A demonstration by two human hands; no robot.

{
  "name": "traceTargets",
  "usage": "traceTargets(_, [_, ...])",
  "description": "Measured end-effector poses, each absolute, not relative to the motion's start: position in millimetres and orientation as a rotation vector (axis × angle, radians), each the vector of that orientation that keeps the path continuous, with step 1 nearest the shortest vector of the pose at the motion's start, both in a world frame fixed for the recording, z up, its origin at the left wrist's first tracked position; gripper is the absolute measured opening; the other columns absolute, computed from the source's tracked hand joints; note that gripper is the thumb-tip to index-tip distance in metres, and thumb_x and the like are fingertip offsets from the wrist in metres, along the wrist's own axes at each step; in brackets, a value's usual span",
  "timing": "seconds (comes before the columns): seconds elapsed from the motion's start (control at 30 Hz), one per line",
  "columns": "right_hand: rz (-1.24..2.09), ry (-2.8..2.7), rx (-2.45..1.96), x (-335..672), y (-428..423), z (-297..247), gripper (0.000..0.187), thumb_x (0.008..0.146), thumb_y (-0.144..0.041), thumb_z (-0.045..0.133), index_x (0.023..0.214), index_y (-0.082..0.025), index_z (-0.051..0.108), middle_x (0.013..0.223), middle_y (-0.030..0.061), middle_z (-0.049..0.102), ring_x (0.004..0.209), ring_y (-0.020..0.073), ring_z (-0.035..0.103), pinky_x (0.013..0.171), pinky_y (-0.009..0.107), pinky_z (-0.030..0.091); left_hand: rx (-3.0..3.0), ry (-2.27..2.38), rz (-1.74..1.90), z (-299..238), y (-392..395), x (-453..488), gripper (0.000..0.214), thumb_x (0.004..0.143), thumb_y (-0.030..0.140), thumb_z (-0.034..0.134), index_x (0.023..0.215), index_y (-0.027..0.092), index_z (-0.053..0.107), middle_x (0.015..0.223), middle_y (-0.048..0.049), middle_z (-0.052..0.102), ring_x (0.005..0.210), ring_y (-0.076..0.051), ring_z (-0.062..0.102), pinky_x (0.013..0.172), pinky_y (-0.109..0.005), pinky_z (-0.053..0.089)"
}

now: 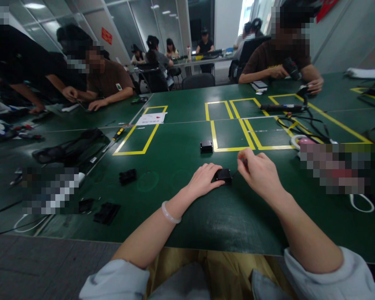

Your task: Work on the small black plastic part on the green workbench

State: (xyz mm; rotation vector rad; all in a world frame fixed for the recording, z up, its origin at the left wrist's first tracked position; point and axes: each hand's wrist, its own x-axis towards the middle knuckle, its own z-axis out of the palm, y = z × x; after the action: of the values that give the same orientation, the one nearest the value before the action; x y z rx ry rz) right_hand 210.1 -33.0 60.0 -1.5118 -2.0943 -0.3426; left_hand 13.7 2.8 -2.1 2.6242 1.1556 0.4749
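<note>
In front of me on the green table, my left hand (pixel 204 179) grips a small black block-shaped part (pixel 224 176) from its left side, thumb near and fingers on the far side. My right hand (pixel 258 168) is closed in a pinch just right of the block. A thin dark tool (pixel 235 173) shows between the pinched fingers and the block's right side; its kind is too small to tell. A similar black block (pixel 206 146) stands a little farther off. Black plastic pieces (pixel 128 176) and a darker part (pixel 106 213) lie to the left.
Yellow tape rectangles (pixel 234 149) mark the green table (pixel 187 225). A yellow-black screwdriver (pixel 118 133) and white paper (pixel 152 118) lie left of centre. Black cables (pixel 318 129) and a black rod-shaped tool (pixel 283 108) lie right. Two co-workers (pixel 111 79) (pixel 278 62) sit across the table.
</note>
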Motion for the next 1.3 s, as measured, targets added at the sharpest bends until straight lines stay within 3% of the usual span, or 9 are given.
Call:
traceTargets(0.47, [-0.320,-2.088,-1.495,213.3,-34.6,57.6,0.029,0.093,-0.043,0.041,0.089,-0.021,0.058,0.058,-0.0006,0.057,0.055,0.0147,0.043,0.064,0.026,0.030,2.627,1.161,0.480,-0.6,1.9,14.1,0.039,0.089,0.048,0.052,0.118,0.021,0.049,0.109,-0.0058,0.056,0.096,-0.022,0.051,0.085,-0.036,0.043])
traceTargets(0.77, [-0.312,-2.143,-1.498,208.9,-34.9,62.1,0.020,0.091,-0.028,0.038,0.099,-0.016,0.053,0.067,0.0021,0.061,0.060,0.0163,0.049,0.068,0.028,0.031,2.621,1.167,0.471,-0.5,2.5,14.2,0.040,0.089,0.047,0.052,0.119,0.021,0.049,0.109,-0.0061,0.056,0.097,-0.022,0.051,0.085,-0.036,0.043])
traceTargets(1.0, [-0.269,-2.170,-1.462,210.1,-35.8,60.9,0.026,0.094,-0.039,0.037,0.087,-0.020,0.053,0.064,0.0000,0.059,0.060,0.0151,0.049,0.068,0.028,0.031,2.619,1.165,0.461,-1.0,2.9,14.0,0.040,0.089,0.048,0.052,0.119,0.021,0.049,0.110,-0.0062,0.056,0.097,-0.022,0.051,0.086,-0.037,0.043])
traceTargets(1.17, [-0.301,-2.151,-1.473,208.3,-36.3,62.0,0.021,0.094,-0.030,0.036,0.094,-0.018,0.053,0.068,0.0017,0.059,0.060,0.0156,0.047,0.065,0.028,0.030,2.623,1.156,0.483,-2.8,3.9,13.8,0.040,0.089,0.048,0.053,0.119,0.021,0.049,0.111,-0.0059,0.056,0.098,-0.022,0.051,0.086,-0.036,0.043])
traceTargets(1.3, [-0.245,-2.174,-1.434,208.6,-35.8,62.0,0.025,0.095,-0.036,0.036,0.093,-0.018,0.053,0.068,0.0014,0.059,0.061,0.0152,0.048,0.066,0.028,0.030,2.626,1.162,0.467,-2.9,4.0,14.1,0.041,0.089,0.048,0.053,0.119,0.022,0.049,0.110,-0.0060,0.056,0.098,-0.022,0.051,0.086,-0.037,0.043])
